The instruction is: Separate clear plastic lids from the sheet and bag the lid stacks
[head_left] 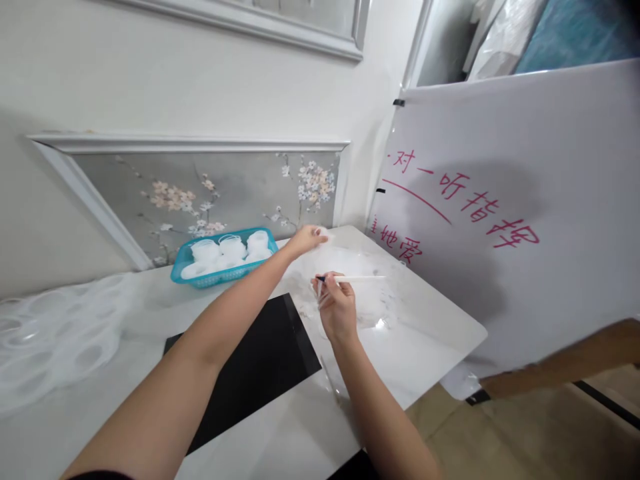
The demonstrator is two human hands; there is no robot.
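Note:
My left hand (pixel 306 241) reaches to the far side of the table, its fingertips pinched together at a whitish, translucent patch too blurred to name. Nearer to me, my right hand (pixel 340 310) is closed around a slim white pen-like stick (pixel 370 277) with a dark blue end pointing left. Something clear and thin also shows by the right fingers, but I cannot make it out. Translucent white plastic (pixel 367 303) lies on the tabletop beyond and beside the right hand. Under my left forearm is a flat black mat (pixel 270 353).
A turquoise basket (pixel 200 283) at the back holds several stacks of white rings. Translucent sheets with round holes (pixel 65 333) cover the left of the white table (pixel 440 327). A board with red handwriting (pixel 550 167) stands on the right; a flower-patterned wall panel (pixel 240 180) is behind.

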